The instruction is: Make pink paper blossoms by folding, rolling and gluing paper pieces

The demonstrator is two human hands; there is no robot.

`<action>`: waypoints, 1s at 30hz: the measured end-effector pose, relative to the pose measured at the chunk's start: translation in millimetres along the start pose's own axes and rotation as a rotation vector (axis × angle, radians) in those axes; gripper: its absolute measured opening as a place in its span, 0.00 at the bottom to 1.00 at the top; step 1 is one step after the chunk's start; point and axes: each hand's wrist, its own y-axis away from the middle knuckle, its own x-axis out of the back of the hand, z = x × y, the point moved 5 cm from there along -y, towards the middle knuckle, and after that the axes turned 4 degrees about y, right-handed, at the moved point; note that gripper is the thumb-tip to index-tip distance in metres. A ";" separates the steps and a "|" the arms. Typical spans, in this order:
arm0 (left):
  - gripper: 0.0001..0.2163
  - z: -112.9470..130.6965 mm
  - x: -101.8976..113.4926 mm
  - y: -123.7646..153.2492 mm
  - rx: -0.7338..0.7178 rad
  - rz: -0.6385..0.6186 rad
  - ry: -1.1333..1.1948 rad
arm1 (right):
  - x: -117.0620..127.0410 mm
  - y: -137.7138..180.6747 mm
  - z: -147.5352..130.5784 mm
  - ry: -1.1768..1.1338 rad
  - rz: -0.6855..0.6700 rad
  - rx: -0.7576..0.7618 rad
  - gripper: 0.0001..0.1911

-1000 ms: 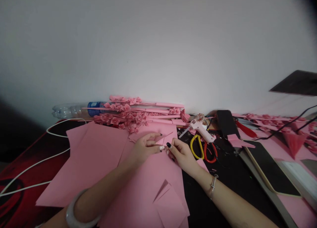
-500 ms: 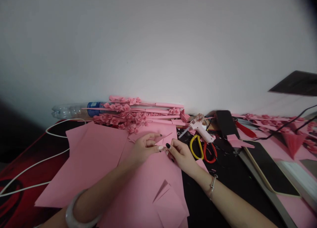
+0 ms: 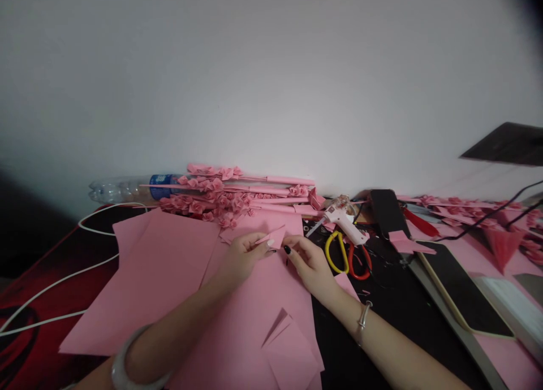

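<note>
A small folded piece of pink paper (image 3: 276, 236) is pinched between the thumb and fingers of my left hand (image 3: 241, 261), its pointed corner tilted up to the right. My right hand (image 3: 311, 265) is beside the paper's right edge, thumb and fingers curled together. Whether anything lies between those right fingertips is hidden. Beneath both hands a large pink sheet (image 3: 250, 328) covers the table. Folded pink squares (image 3: 292, 353) lie on that sheet near the front.
Pink paper flowers on stems (image 3: 229, 200) and a plastic bottle (image 3: 123, 189) lie along the wall. A glue gun (image 3: 345, 223) and scissors (image 3: 337, 253) are right of my hands. Farther right are phones (image 3: 466, 288). More pink sheets (image 3: 161, 265) lie left, near a white cable (image 3: 40, 288).
The small folded paper has turned and shifted slightly left in my left hand. My right fingertips, earlier overlapping the paper, now sit just beside its edge.
</note>
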 end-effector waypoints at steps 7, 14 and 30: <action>0.10 -4.0 -5.2 2.5 0.127 -0.037 0.085 | 7.6 1.5 -7.1 0.219 0.102 0.211 0.26; 0.09 -4.0 -7.0 2.7 0.166 -0.049 0.105 | 8.8 4.0 -12.1 0.409 0.120 0.348 0.27; 0.10 -8.3 -8.7 1.8 0.174 -0.099 0.012 | 13.5 -1.0 -1.6 -0.011 0.201 0.094 0.06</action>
